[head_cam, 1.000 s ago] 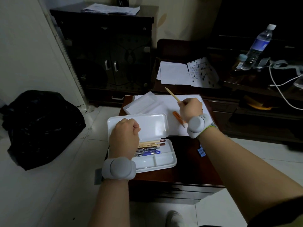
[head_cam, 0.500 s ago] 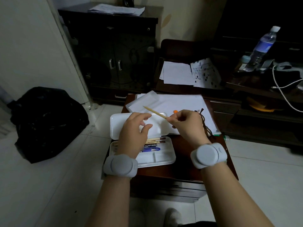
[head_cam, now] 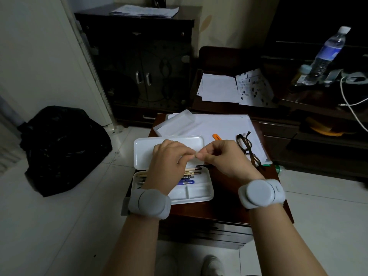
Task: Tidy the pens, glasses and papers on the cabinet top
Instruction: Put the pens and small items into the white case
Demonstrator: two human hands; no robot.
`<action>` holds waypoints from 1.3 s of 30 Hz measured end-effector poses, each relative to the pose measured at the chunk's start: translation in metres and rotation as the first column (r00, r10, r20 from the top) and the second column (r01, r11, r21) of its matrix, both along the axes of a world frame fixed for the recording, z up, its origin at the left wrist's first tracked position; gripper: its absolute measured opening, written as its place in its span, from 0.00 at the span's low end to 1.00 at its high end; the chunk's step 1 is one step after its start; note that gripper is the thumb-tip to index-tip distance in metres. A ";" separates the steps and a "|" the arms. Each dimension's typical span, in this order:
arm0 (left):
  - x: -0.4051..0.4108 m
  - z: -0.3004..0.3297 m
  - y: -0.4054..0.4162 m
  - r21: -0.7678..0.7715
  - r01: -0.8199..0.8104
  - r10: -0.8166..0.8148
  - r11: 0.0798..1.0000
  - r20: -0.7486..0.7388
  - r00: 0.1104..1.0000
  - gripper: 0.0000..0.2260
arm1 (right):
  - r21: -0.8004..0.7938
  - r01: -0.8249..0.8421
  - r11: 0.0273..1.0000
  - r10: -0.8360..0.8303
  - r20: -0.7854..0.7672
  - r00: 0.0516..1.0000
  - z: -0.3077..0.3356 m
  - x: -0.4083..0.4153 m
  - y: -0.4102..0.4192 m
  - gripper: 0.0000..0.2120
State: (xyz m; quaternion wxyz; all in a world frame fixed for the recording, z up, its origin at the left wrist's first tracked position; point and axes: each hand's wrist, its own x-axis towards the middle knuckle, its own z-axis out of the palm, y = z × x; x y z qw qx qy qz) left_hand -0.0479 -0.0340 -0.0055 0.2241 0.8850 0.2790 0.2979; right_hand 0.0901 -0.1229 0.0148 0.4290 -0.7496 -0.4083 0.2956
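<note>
An open white pencil case (head_cam: 199, 193) lies on the small dark cabinet top (head_cam: 229, 208), with its lid (head_cam: 145, 148) folded back. Several pencils and a blue pen (head_cam: 188, 182) lie in its tray. My left hand (head_cam: 169, 162) and my right hand (head_cam: 225, 158) meet fingertip to fingertip above the case. They pinch a thin wooden pencil that is almost hidden between them. Black-rimmed glasses (head_cam: 248, 148) and an orange pen (head_cam: 216, 137) rest on a white stack of papers (head_cam: 223, 122) behind my right hand.
A translucent plastic box (head_cam: 175, 124) sits on the papers' left corner. More papers (head_cam: 219, 88) lie on a stand behind, and others on a tall dark cabinet (head_cam: 143, 62). At the right are a water bottle (head_cam: 328, 52) and a white cable (head_cam: 348, 108). A black bag (head_cam: 63, 144) sits on the floor to the left.
My right hand lifted the pencil off the papers and brought it down over the case. My left hand opened, rose and closed on the pencil's other end. The glasses are uncovered.
</note>
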 end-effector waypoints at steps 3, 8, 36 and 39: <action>0.000 0.005 0.000 -0.092 0.057 -0.061 0.994 -0.036 0.998 0.05 | -0.020 -0.065 0.998 0.065 0.008 0.998 0.001 -0.001 -0.001 0.02; -0.001 0.006 0.000 -0.107 0.047 -0.058 0.993 -0.104 0.993 0.03 | -0.018 -0.079 0.997 0.078 -0.073 0.994 0.001 -0.001 -0.001 0.05; -0.014 -0.015 0.006 -0.021 -0.155 0.132 0.988 -0.426 0.895 0.02 | 0.094 0.257 0.962 -0.254 -0.045 0.966 -0.017 0.018 0.000 0.09; -0.015 -0.015 0.007 -0.024 -0.163 0.138 0.986 -0.421 0.897 0.02 | 0.104 0.257 0.961 -0.251 -0.067 0.966 -0.017 0.018 0.001 0.10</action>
